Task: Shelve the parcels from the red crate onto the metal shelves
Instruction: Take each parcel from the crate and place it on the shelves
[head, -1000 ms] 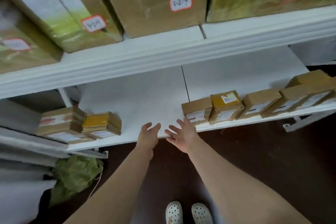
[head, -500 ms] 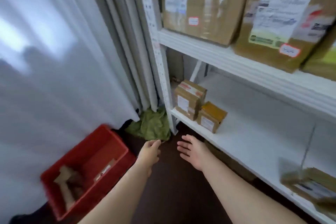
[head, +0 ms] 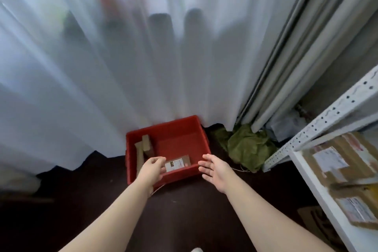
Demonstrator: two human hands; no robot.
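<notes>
Floor point(head: 81, 200), red crate point(head: 180, 127), left hand point(head: 152, 170), right hand point(head: 216, 172)

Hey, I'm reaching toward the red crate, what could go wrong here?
The labelled parcel lies flat against the near wall of the red crate, so the left hand may fumble it. The leaning parcels at its left could topple if bumped. The crumpled green cloth beside the shelf post could catch a foot.
</notes>
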